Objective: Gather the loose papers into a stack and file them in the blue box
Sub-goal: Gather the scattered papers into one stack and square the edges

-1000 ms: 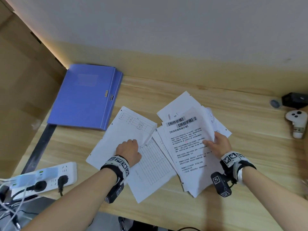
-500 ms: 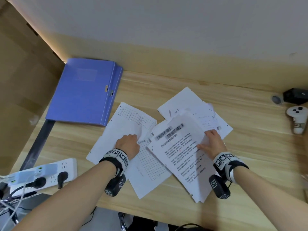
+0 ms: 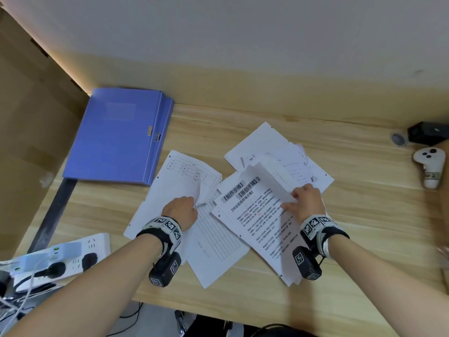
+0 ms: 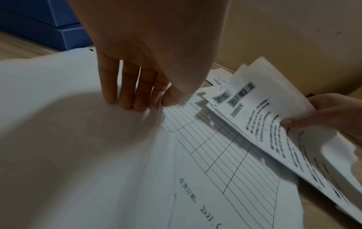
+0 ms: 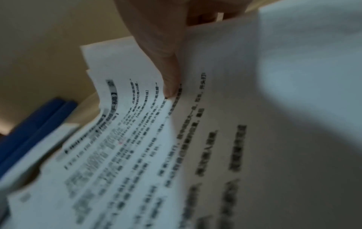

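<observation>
Head view shows the left hand pinching a form sheet and the right hand gripping printed papers, likely to merge them, on the desk near the closed blue box.

The printed sheets are smeared by blur in the right wrist view (only the largest characters read). The blue box is cut off by that view's left edge. The left hand hides its own fingertips in the head view.
</observation>
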A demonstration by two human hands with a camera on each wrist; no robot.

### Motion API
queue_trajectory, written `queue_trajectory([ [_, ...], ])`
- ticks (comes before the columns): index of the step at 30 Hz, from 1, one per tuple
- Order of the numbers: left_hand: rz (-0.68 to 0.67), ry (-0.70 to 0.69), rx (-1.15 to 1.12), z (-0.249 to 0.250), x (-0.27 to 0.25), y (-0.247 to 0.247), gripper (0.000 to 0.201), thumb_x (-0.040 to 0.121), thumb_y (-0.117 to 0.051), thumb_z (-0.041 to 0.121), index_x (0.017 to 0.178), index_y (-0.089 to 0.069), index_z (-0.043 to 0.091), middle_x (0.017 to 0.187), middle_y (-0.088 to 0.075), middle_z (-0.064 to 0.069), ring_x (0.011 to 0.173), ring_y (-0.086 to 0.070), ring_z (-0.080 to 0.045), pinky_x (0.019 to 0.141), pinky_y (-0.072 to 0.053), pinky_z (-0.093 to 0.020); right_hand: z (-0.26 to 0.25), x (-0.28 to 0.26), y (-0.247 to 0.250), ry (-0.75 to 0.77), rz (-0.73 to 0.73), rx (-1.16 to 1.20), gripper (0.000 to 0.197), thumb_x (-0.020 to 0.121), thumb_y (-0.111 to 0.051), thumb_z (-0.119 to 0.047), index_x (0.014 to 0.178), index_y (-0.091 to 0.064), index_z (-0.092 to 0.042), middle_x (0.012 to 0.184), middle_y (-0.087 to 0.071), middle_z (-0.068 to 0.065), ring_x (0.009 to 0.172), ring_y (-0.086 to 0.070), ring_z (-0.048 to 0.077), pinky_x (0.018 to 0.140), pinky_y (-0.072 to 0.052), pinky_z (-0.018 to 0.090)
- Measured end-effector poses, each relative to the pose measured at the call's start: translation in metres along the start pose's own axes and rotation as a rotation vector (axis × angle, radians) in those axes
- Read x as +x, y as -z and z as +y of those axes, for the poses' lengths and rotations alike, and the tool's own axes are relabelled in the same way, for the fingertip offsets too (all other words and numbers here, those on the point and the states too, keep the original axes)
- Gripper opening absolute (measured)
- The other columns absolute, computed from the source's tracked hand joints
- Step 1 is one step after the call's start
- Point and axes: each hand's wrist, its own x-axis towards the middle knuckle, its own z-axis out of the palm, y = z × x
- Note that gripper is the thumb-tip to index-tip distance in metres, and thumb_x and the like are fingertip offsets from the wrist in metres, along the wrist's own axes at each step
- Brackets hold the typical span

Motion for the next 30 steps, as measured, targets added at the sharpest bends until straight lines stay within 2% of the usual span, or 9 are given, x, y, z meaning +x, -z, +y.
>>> queue_trajectory([
  [3, -0.006, -0.009, 0.02, 0.001, -0.001, 0.0, 0.018, 0.098, -0.036, 0.021, 0.098, -0.051, 0.011, 0.11, -0.06, -0.008, 0.088, -0.054, -0.023, 0.073, -0.043, -0.032, 0.001, 0.014, 0.01, -0.044, 0.086, 0.109, 0.03, 0.069, -0.081, -0.036, 0.084, -0.068, -0.014, 0.104, -0.051, 0.008, 0.108, -0.047, 0.031, 0.08, -0.039, 0.032],
  [8, -0.038, -0.003, 0.062, 0.007, -0.002, 0.004, 0.026, 0.099, -0.035, 0.022, 0.111, -0.054, 0.01, 0.115, -0.059, -0.008, 0.101, -0.058, -0.026, 0.079, -0.045, -0.034, 0.005, 0.032, 0.012, -0.055, -0.015, -0.062, 0.044, 0.072, -0.078, -0.037, 0.107, -0.065, -0.014, 0.125, -0.044, 0.006, 0.121, -0.038, 0.028, 0.09, -0.047, 0.041],
  [11, -0.058, 0.03, 0.053, 0.007, -0.003, 0.011, 0.021, 0.098, -0.037, 0.026, 0.099, -0.055, 0.014, 0.107, -0.06, -0.004, 0.09, -0.055, -0.022, 0.076, -0.044, -0.031, 0.007, 0.038, 0.01, -0.094, -0.082, -0.117, 0.037, 0.075, -0.075, -0.04, 0.105, -0.064, -0.019, 0.11, -0.052, 0.007, 0.115, -0.045, 0.03, 0.08, -0.049, 0.04],
  [13, 0.002, 0.056, 0.039, 0.007, -0.006, 0.022, 0.02, 0.095, -0.04, 0.03, 0.083, -0.051, 0.018, 0.095, -0.062, -0.002, 0.08, -0.053, -0.021, 0.071, -0.042, -0.03, 0.006, 0.037, 0.011, -0.09, -0.094, -0.058, 0.023, 0.075, -0.074, -0.036, 0.083, -0.057, -0.022, 0.092, -0.054, 0.003, 0.099, -0.053, 0.028, 0.069, -0.046, 0.034],
  [15, 0.128, 0.033, 0.06, 0.008, -0.013, 0.036, 0.019, 0.092, -0.041, 0.031, 0.081, -0.05, 0.018, 0.086, -0.058, 0.0, 0.077, -0.051, -0.021, 0.067, -0.039, -0.03, 0.007, 0.036, 0.011, -0.058, -0.09, 0.026, 0.023, 0.077, -0.074, -0.029, 0.075, -0.053, -0.023, 0.084, -0.057, 0.003, 0.08, -0.057, 0.026, 0.06, -0.041, 0.029],
  [19, 0.298, -0.232, 0.138, 0.018, -0.028, 0.047, 0.014, 0.089, -0.04, 0.031, 0.08, -0.043, 0.021, 0.079, -0.045, 0.005, 0.078, -0.044, -0.016, 0.058, -0.033, -0.03, 0.01, 0.027, 0.012, 0.006, 0.026, 0.163, 0.023, 0.081, -0.073, -0.022, 0.074, -0.051, -0.021, 0.077, -0.058, -0.001, 0.071, -0.054, 0.022, 0.052, -0.031, 0.026],
  [23, 0.19, -0.479, 0.283, 0.049, -0.033, 0.025, 0.026, 0.086, -0.035, 0.03, 0.09, -0.057, 0.016, 0.091, -0.059, -0.003, 0.089, -0.057, -0.024, 0.059, -0.033, -0.032, 0.02, 0.012, 0.032, 0.036, 0.12, 0.294, 0.033, 0.08, -0.074, -0.018, 0.063, -0.046, -0.024, 0.067, -0.059, -0.006, 0.066, -0.054, 0.019, 0.054, -0.04, 0.031],
  [26, 0.03, -0.512, 0.377, 0.075, -0.03, 0.002, 0.029, 0.094, -0.038, 0.029, 0.109, -0.056, 0.012, 0.111, -0.057, -0.007, 0.104, -0.052, -0.026, 0.071, -0.036, -0.036, 0.032, 0.002, 0.062, -0.024, 0.202, 0.378, 0.029, 0.079, -0.075, -0.014, 0.064, -0.051, -0.023, 0.073, -0.066, 0.002, 0.069, -0.06, 0.026, 0.064, -0.05, 0.039],
  [30, -0.101, -0.567, 0.466, 0.088, -0.028, -0.02, 0.031, 0.093, -0.042, 0.029, 0.114, -0.056, 0.01, 0.122, -0.054, -0.01, 0.112, -0.048, -0.028, 0.079, -0.039, -0.039, 0.05, -0.007, 0.102, -0.07, 0.341, 0.508, 0.028, 0.079, -0.074, -0.01, 0.067, -0.053, -0.024, 0.07, -0.06, 0.002, 0.068, -0.054, 0.024, 0.06, -0.044, 0.035],
])
